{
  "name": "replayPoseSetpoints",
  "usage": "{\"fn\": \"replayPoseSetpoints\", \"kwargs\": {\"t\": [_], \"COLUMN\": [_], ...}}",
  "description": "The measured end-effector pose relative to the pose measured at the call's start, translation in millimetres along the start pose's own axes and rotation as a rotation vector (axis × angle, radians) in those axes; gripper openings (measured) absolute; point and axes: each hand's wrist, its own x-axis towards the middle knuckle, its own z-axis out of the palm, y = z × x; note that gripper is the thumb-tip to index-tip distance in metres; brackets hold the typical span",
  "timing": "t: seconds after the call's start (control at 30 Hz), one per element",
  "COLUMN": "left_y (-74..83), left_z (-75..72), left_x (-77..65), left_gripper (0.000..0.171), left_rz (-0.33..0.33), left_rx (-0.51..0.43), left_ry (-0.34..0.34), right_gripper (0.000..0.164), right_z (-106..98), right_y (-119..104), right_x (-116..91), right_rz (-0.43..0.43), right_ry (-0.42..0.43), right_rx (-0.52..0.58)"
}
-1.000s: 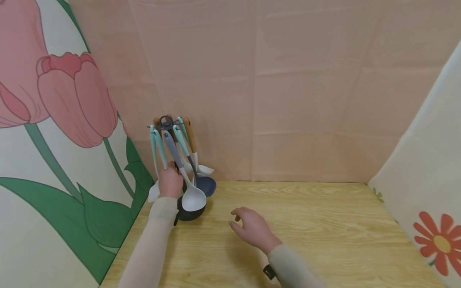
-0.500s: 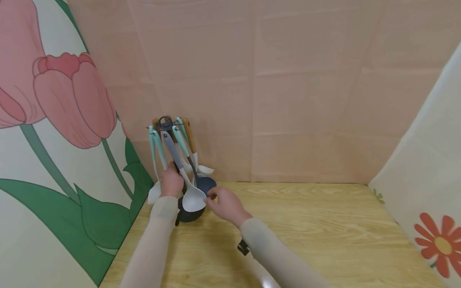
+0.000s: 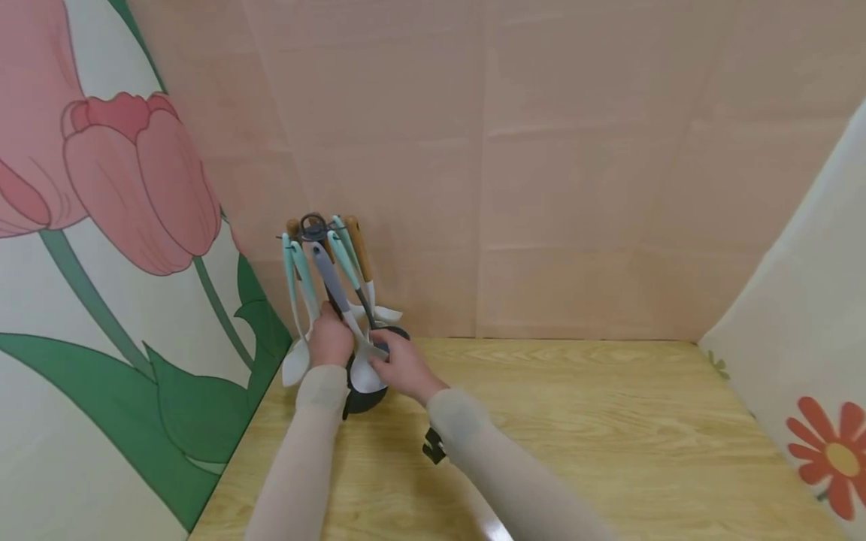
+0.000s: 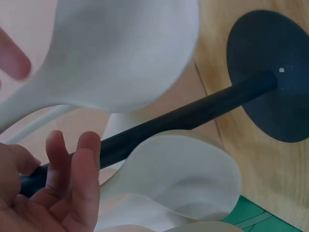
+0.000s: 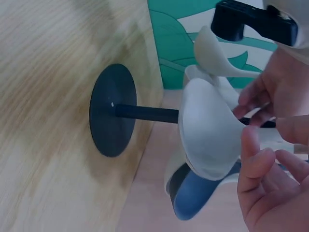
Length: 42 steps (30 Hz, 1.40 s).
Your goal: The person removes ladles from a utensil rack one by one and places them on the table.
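A black utensil stand [image 3: 314, 228] at the back left carries several hanging kitchen tools. My left hand [image 3: 331, 340] grips its black pole [image 4: 193, 110] partway up, with fingers curled around it in the left wrist view. At the front hangs a white ladle [image 3: 366, 376] with a grey handle. My right hand [image 3: 404, 367] pinches this ladle near where its neck meets the bowl; the thumb and curled fingers show beside it in the right wrist view. Behind it is a blue ladle [image 5: 195, 193], partly covered by my right hand in the head view.
The stand's round dark base [image 5: 108, 133] sits on the wooden table [image 3: 575, 428]. Turquoise handles [image 3: 289, 259] and a wooden handle [image 3: 358, 248] hang around the ring. A pink backdrop [image 3: 582, 188] rises close behind, and a tulip-print panel [image 3: 142, 225] borders the left.
My right hand has moved left and forward from above the table to the white ladle, which has turned slightly. My left hand has stayed on the pole.
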Motion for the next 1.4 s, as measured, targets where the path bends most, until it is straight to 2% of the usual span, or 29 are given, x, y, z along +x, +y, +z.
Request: {"fn": "replayPoseSetpoints", "kwargs": {"t": [0.2,0.4,0.8,1.0,1.13,1.4], "left_y": [3.9,4.2,-2.3,-3.1,-2.8,-3.8], "left_z": [-2.9,-6.6,-7.0,-6.9,-8.2,-8.6], "left_x": [-2.7,-3.5,-5.3,-0.5,0.9,1.0], "left_gripper": [0.03,0.029,0.034,0.047,0.048,0.047], "left_rz": [-0.021,-0.007,0.066,0.024,0.013,0.029], "left_rx": [-0.009,-0.002,-0.045,-0.057,-0.059,-0.07], "left_ry": [-0.037,-0.035,-0.03,-0.087,-0.117,-0.134], "right_gripper": [0.045,0.04,0.02,0.014,0.013,0.014], "right_z": [8.8,14.7,20.9,21.0,20.9,23.9], "right_y": [-5.1,-10.4,-16.0,-15.4,-14.8,-12.1], "right_x": [5.1,13.6,15.0,15.8,16.6,17.5], "right_rz": [0.007,-0.012,-0.059,-0.127,-0.136,-0.144], "right_ry": [-0.01,0.01,0.089,0.159,0.151,0.116], "right_rx": [0.051,0.062,-0.077,-0.134,-0.143,-0.161]}}
